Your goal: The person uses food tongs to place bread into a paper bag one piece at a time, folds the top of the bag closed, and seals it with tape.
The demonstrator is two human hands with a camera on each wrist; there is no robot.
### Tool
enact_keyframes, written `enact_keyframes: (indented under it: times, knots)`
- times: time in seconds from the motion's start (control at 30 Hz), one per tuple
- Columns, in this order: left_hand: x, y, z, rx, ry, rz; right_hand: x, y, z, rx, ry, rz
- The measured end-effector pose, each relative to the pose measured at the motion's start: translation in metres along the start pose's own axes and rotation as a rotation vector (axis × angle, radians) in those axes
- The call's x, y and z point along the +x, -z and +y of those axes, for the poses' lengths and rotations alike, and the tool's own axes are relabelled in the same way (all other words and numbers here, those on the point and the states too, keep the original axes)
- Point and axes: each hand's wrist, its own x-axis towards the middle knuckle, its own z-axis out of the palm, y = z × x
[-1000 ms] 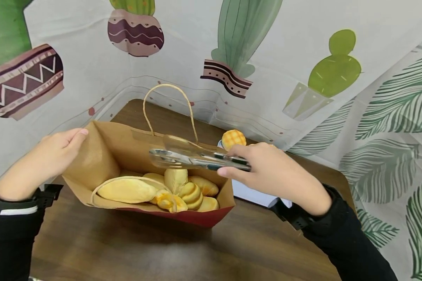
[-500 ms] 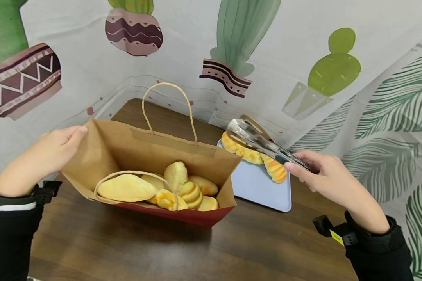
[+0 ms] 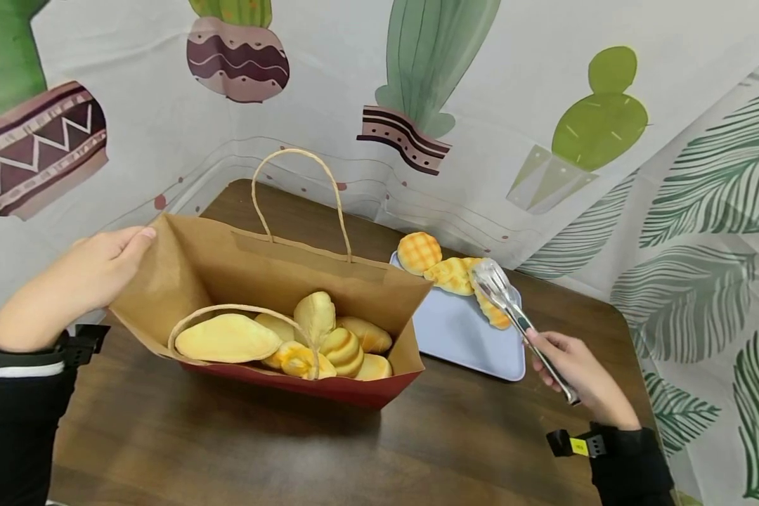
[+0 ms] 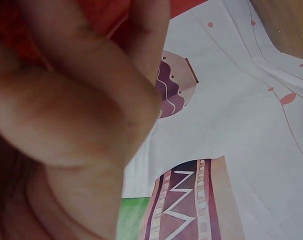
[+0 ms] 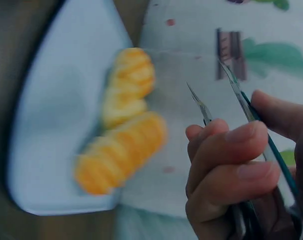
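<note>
At the left, my left hand (image 3: pixel 101 270) pinches the upper left edge of an open brown paper bag (image 3: pixel 316 256) with a red outside. Several bread pieces (image 3: pixel 228 339) lie inside the bag. My right hand (image 3: pixel 578 372) grips metal tongs (image 3: pixel 512 306), whose tips are over the right-hand bread on a pale blue tray (image 3: pixel 462 337). In the right wrist view the fingers of my right hand (image 5: pixel 231 170) curl round the tongs (image 5: pixel 246 105), whose arms stand apart. A round bread (image 3: pixel 419 253) and a twisted bread (image 3: pixel 452 275) sit at the tray's back edge.
The bag and tray stand on a brown wooden table (image 3: pixel 278 450). One bag handle (image 3: pixel 300 151) rises at the back, the other (image 3: pixel 228 307) droops over the bread inside. A cloth printed with cacti and leaves (image 3: pixel 512 105) hangs behind the table.
My right hand has moved right and toward the table's front, carrying the tongs from above the bag to the right-hand bread. My left hand has stayed at the bag's edge.
</note>
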Motion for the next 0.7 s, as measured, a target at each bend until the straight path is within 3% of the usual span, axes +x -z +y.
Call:
enact_keyframes:
  times: [0.17, 0.33, 0.7]
  knots:
    - [0.001, 0.000, 0.000, 0.001, 0.000, -0.001, 0.012, -0.017, 0.035, 0.249, -0.072, -0.086]
    - [0.002, 0.000, -0.001, 0.004, 0.007, -0.001, 0.021, -0.033, 0.057, 0.502, -0.109, -0.176]
    - [0.006, 0.002, -0.003, 0.014, 0.015, -0.026, 0.025, -0.068, 0.065, 0.813, -0.122, -0.223]
